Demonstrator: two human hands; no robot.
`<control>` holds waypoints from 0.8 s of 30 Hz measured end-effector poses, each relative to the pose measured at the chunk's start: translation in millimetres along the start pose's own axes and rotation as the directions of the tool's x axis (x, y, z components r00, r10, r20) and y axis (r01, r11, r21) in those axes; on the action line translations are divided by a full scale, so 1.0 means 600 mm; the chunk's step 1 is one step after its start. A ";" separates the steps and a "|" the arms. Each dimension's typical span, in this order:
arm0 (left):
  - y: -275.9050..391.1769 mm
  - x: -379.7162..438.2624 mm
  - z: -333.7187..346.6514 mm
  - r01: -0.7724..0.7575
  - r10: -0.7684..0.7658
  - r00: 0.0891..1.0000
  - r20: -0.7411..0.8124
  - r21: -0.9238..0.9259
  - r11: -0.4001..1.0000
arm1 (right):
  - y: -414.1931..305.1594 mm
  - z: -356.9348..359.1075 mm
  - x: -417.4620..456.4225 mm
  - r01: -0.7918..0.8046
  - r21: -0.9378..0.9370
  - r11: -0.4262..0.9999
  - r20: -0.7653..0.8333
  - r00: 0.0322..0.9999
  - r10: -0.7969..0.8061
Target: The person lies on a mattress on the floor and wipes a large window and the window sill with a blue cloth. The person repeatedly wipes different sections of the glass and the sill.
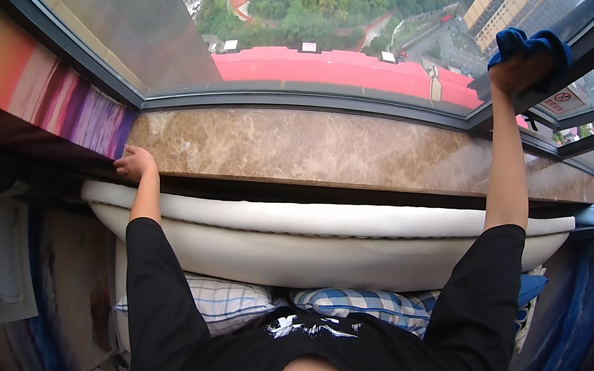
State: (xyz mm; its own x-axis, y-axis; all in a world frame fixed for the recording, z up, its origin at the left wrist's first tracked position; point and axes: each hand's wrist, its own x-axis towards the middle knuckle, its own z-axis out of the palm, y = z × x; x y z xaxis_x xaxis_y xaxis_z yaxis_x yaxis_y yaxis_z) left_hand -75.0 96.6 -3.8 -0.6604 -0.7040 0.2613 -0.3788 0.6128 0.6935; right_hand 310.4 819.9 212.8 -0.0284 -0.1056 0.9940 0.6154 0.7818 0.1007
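Note:
My right hand (512, 74) is raised at the upper right, gripping a crumpled blue cloth (539, 52) against the dark window frame (574, 43) beside the large glass pane (323, 11). At the left, my left hand (136, 163) rests at the corner where the brown marble windowsill (308, 150) meets the wall with a purple and orange covering (58, 89). No object shows in it, and its fingertips curl partly out of sight around the edge.
A pale padded headboard or sofa back (322, 247) runs below the sill, across a dark gap. Behind it lie a white checked pillow (228, 299) and a blue checked pillow (371, 306). A window handle (531, 124) juts out at the right, near a warning sticker (562, 101).

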 end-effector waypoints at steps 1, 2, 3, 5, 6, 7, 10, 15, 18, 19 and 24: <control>0.001 0.000 -0.002 0.008 -0.008 1.000 0.000 -0.014 1.000 | -0.004 -0.002 0.004 -0.035 0.043 0.998 -0.008 0.999 0.036; 0.002 0.000 -0.003 0.004 -0.004 1.000 0.007 -0.011 1.000 | -0.009 -0.004 0.007 -0.047 0.081 0.996 -0.028 0.998 0.049; 0.002 0.000 -0.003 -0.001 0.001 1.000 -0.003 -0.009 1.000 | -0.012 -0.006 0.010 -0.068 0.094 0.993 -0.016 0.997 0.070; 0.002 0.002 -0.005 -0.012 0.012 1.000 -0.009 -0.025 1.000 | -0.016 -0.008 0.010 -0.066 0.108 0.992 -0.019 0.997 0.068; 0.002 0.002 -0.004 -0.015 0.015 1.000 -0.005 -0.044 0.999 | -0.017 -0.008 0.007 -0.082 0.110 0.991 -0.002 0.997 0.083; 0.001 0.000 -0.003 0.000 0.000 1.000 0.000 -0.059 0.998 | -0.016 -0.008 0.002 -0.098 0.111 0.989 0.015 0.995 0.097; 0.002 -0.004 -0.001 0.003 -0.003 1.000 -0.007 -0.067 0.998 | -0.007 -0.009 -0.022 -0.077 0.043 0.996 0.140 0.988 0.070; 0.007 -0.008 -0.010 0.008 -0.009 1.000 -0.010 -0.074 0.997 | 0.010 -0.002 -0.059 -0.060 0.017 0.998 0.181 0.982 0.056; 0.007 -0.009 -0.014 0.011 -0.010 1.000 0.010 -0.059 0.998 | 0.013 0.000 -0.065 -0.092 0.055 0.994 0.158 0.984 0.083; 0.007 -0.008 -0.014 0.013 -0.011 1.000 0.020 -0.054 0.998 | 0.013 -0.001 -0.065 -0.059 0.079 0.995 0.109 0.993 0.051; 0.004 -0.005 -0.009 -0.024 0.023 0.999 -0.027 -0.068 0.997 | 0.004 -0.005 -0.065 -0.136 0.088 0.987 0.118 0.985 0.126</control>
State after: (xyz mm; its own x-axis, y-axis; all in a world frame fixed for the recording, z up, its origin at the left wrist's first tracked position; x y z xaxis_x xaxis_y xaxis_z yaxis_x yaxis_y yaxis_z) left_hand -70.5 98.6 0.5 -0.6514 -0.6992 0.2947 -0.3173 0.6038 0.7312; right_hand 315.6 823.9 174.3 -0.0436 0.0666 0.9968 0.5416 0.8400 -0.0324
